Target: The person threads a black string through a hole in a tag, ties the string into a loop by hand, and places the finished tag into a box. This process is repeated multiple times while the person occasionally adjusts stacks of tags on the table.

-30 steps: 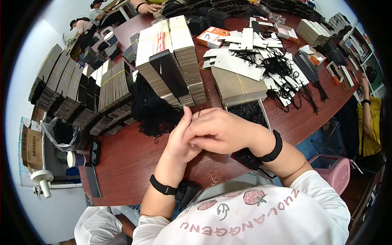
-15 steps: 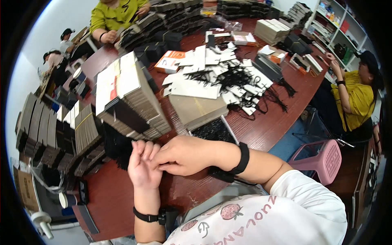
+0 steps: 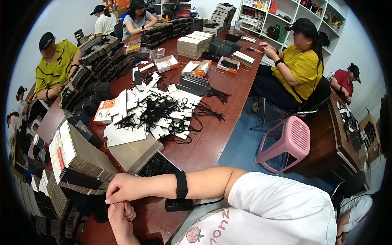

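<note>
My right hand point(image 3: 127, 188) reaches in from the right, its thumb and fingertips pinched together. Just beneath it, touching it, is my left hand point(image 3: 121, 218) with the fingers curled in. Whatever lies between the fingertips is too small to make out. Behind my hands stands a tall bundle of flat cards point(image 3: 87, 161), banded, pale on its upper face and grey-brown along the edges. A shallow tray of small black pieces point(image 3: 159, 164) sits beyond my right forearm. Dark fluffy black strands point(image 3: 100, 210) lie to the left of my hands.
White cards with black cords point(image 3: 157, 110) are heaped mid-table beside a grey-brown card stack point(image 3: 134, 153). More card stacks point(image 3: 49, 196) crowd the left. A pink stool point(image 3: 296, 136) stands on the blue floor at right. Several people sit around, one in yellow point(image 3: 300, 73).
The view has swung to the right, so the table contents appear farther left. My hands stay together, the left one now more tucked beneath the right.
</note>
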Demonstrator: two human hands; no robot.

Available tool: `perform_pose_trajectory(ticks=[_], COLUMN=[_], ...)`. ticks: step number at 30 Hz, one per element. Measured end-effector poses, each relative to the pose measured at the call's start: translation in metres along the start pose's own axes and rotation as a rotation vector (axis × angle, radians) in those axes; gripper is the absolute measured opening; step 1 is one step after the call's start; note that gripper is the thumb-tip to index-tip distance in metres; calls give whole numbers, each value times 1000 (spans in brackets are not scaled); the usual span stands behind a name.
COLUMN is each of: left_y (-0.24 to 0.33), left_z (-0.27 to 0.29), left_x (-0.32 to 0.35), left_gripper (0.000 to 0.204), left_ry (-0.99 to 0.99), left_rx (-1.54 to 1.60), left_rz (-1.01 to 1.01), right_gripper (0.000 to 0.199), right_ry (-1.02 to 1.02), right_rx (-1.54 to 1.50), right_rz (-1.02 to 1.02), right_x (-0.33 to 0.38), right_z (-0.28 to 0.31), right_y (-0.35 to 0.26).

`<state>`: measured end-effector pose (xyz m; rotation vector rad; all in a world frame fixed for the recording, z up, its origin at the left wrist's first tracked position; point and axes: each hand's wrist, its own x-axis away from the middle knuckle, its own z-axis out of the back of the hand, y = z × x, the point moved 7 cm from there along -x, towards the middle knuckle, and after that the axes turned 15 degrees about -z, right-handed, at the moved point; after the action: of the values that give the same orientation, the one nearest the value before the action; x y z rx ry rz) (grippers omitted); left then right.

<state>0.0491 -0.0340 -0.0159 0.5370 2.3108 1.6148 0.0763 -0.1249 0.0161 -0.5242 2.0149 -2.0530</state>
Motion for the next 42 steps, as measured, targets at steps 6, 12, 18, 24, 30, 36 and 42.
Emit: perform_pose_trajectory(ticks=[6,12,18,24,30,36,42], left_y=[-4,24,23,22,25,27,31], left_z=[4,7,13,26,29,35,36], left_x=[-15,-14,-13,-13,-11,-11,-11], left_gripper=[22,33,29,22,20,15,21], left_ry=[-150,91,108,168,227,277,244], left_rx=[-20,-136,-13,82,214,311,279], left_rz=[-236,-470,-492,-504,-473,-511,-573], right_gripper=[16,10,11,12,13,12,14], right_ry=[-71,267,82,162,108,64,91], right_rx=[-410,-292,-158,80,-48,18,89], right_rz=[-157,202,-4,-13,-65,-94,-109], right_x=[0,12,5,8,7,5,3], right_z=[12,26,5,3,-2,-5,-2], right_y=[8,-13,-4,-6,2,4,9])
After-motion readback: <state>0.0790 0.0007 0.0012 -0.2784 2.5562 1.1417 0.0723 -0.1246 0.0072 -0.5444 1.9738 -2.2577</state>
